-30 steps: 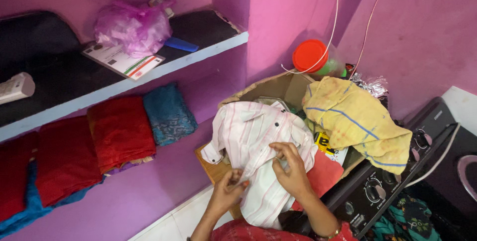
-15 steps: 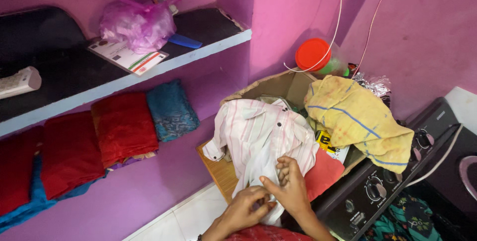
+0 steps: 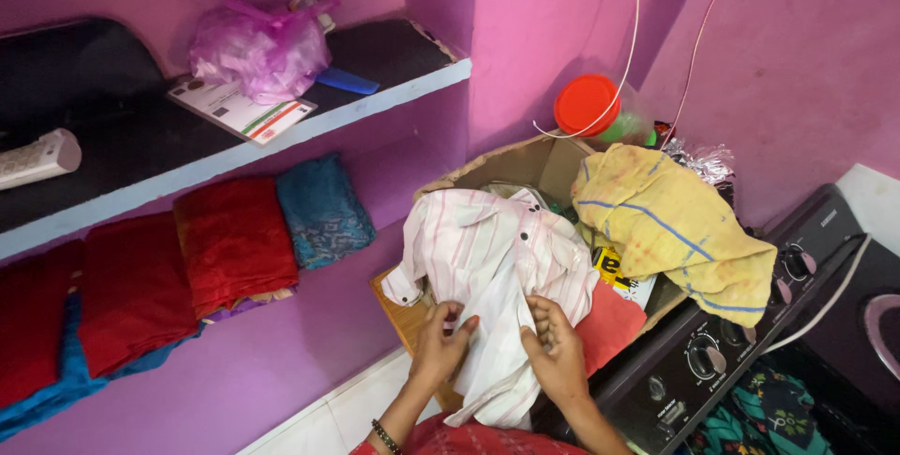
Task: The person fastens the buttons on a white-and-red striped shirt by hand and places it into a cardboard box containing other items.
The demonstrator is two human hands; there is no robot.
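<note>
A white shirt with pink stripes and dark buttons lies draped over the edge of a cardboard box. My left hand grips the shirt's front edge on the left side. My right hand pinches the opposite front edge, a little to the right. The shirt's lower part hangs between the two hands. A yellow cloth with blue lines is heaped over the box's right side, and a red-orange cloth lies under the shirt beside my right hand.
A black washing machine panel with knobs stands at the right. A red-lidded jar sits behind the box. The wall niche holds folded red cloths and a teal one. The upper shelf carries a pink plastic bag, a card and a remote.
Both hands were together low on the shirt's hem half a second ago. They have since moved up and apart, each now holding one front edge of the shirt.
</note>
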